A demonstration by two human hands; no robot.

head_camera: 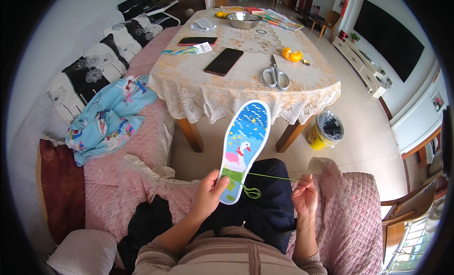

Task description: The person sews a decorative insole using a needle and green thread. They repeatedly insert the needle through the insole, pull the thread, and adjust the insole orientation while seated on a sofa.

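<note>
My left hand (212, 192) grips the lower left edge of a cross-stitch insole (248, 133), thumb on its front. The insole has a white border, a blue upper part, a white bird with a pink wing, and green stitching near my thumb. A green thread (273, 176) runs taut from its right edge to my right hand (305, 195), whose fingers are pinched together on it. Whether a needle is in those fingers is too small to tell. A loose loop of green thread (252, 192) dangles at the insole's lower right.
Ahead, a table with a lace-patterned cloth (248, 83) bears scissors (275, 76), a black phone (224, 62), coloured thread skeins (180, 50), orange peel (292, 55) and a metal bowl (244, 20). A lined bin (325, 129) stands right of the table. Pink quilted covers (351, 218) surround me.
</note>
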